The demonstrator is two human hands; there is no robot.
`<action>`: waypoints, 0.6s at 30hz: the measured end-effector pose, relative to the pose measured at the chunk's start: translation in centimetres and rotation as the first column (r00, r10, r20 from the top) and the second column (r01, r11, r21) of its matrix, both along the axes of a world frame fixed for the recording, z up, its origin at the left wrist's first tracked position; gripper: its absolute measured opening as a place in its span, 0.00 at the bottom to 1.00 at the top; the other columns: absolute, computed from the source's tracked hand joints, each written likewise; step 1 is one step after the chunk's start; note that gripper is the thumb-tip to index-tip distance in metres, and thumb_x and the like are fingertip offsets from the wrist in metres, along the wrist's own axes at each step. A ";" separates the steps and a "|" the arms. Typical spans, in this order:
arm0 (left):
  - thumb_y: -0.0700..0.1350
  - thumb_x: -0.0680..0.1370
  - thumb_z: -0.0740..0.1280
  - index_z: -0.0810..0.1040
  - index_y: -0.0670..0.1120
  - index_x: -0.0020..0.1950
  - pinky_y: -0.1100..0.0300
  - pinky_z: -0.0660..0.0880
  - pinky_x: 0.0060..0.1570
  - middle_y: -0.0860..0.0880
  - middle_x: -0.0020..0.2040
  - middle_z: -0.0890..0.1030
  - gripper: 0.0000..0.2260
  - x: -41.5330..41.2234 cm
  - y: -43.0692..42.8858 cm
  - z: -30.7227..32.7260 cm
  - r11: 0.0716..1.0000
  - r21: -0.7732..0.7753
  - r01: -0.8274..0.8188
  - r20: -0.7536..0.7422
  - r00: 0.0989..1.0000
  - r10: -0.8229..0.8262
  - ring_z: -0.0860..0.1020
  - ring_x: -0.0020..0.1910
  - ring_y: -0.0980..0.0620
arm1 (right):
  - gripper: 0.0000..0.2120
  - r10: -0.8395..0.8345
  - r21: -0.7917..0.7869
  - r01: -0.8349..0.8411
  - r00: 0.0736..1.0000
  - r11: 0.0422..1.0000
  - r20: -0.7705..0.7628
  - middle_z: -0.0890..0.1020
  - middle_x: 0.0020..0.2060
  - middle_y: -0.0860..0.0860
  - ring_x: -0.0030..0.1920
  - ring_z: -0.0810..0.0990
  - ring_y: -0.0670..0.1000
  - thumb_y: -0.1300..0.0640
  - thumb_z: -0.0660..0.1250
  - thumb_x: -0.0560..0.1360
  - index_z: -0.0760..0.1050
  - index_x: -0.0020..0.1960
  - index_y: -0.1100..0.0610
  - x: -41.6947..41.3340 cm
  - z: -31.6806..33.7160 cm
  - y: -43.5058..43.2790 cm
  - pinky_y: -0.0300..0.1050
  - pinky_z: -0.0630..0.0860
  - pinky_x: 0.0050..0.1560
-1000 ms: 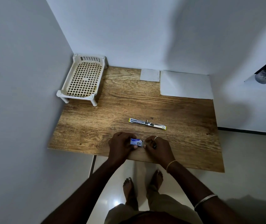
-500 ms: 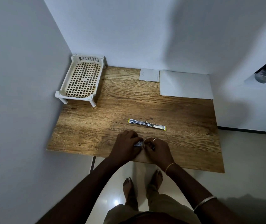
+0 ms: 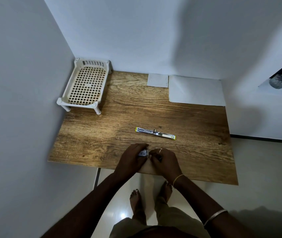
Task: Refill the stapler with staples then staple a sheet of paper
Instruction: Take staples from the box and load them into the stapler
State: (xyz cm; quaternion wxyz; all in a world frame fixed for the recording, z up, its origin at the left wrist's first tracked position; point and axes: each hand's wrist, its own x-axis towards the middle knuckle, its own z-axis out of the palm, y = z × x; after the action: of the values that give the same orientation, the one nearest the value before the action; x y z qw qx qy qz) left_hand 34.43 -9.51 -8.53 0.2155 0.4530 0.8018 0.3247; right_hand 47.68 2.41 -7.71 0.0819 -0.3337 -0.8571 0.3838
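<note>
The stapler (image 3: 155, 132) lies swung fully open and flat on the wooden table (image 3: 102, 134), yellow at both ends with metal rails showing. Nearer the front edge, my left hand (image 3: 133, 158) and my right hand (image 3: 164, 160) meet over a small blue-and-white staple box (image 3: 143, 153). My left hand wraps most of the box; only a corner shows. My right hand's fingertips pinch at the box's right end; whether they hold staples is hidden. A large white sheet of paper (image 3: 195, 91) and a smaller one (image 3: 157, 80) lie at the back of the table.
A cream plastic lattice tray on short legs (image 3: 87, 83) stands in the back left corner against the walls. Walls close in on the left and back. The table's front edge is just under my wrists. My bare feet stand on the tiled floor below.
My left hand has closed further over the staple box, hiding most of it, and both hands have drawn closer together. The stapler and papers have stayed put.
</note>
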 end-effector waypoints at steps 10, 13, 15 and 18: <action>0.40 0.73 0.75 0.84 0.44 0.61 0.59 0.71 0.62 0.47 0.62 0.83 0.16 -0.8 -0.2 -0.1 0.995 -0.013 0.100 -0.062 0.993 -0.101 0.79 0.62 0.46 | 0.09 0.008 -0.092 -0.003 0.999 0.996 0.052 0.85 0.48 0.51 0.48 0.82 0.48 0.62 0.69 0.75 0.84 0.54 0.56 -0.3 1.2 0.5 0.33 0.74 0.50; 0.42 0.73 0.75 0.84 0.46 0.61 0.63 0.70 0.58 0.48 0.61 0.84 0.16 -0.8 -0.3 -0.3 0.994 -0.010 0.109 -0.088 0.990 -0.110 0.79 0.60 0.48 | 0.10 -0.027 -0.218 0.043 0.997 0.975 0.075 0.84 0.45 0.50 0.47 0.81 0.49 0.66 0.66 0.75 0.81 0.53 0.57 0.1 1.9 1.5 0.33 0.73 0.48; 0.44 0.73 0.76 0.83 0.48 0.62 0.65 0.68 0.56 0.50 0.60 0.84 0.17 -0.7 -0.4 -0.2 0.995 -0.008 0.096 -0.084 0.992 -0.097 0.79 0.60 0.49 | 0.12 -0.044 -0.294 0.060 0.997 0.954 0.059 0.84 0.43 0.55 0.45 0.83 0.54 0.71 0.63 0.75 0.80 0.52 0.57 0.3 2.5 1.9 0.45 0.78 0.49; 0.48 0.72 0.77 0.81 0.49 0.65 0.63 0.70 0.58 0.50 0.62 0.83 0.21 -0.8 -0.6 0.2 0.997 0.011 0.074 -0.043 0.996 -0.073 0.78 0.61 0.50 | 0.12 -0.084 -0.299 0.090 0.996 0.950 0.033 0.85 0.41 0.52 0.44 0.85 0.51 0.72 0.66 0.74 0.80 0.49 0.57 0.6 3.1 2.4 0.43 0.80 0.48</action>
State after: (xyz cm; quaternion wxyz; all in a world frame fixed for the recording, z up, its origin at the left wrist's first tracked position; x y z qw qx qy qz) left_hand 33.62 -10.12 -8.30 0.2074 0.4902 0.7869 0.3122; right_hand 48.24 4.85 -4.60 0.0387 -0.3834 -0.7740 0.5024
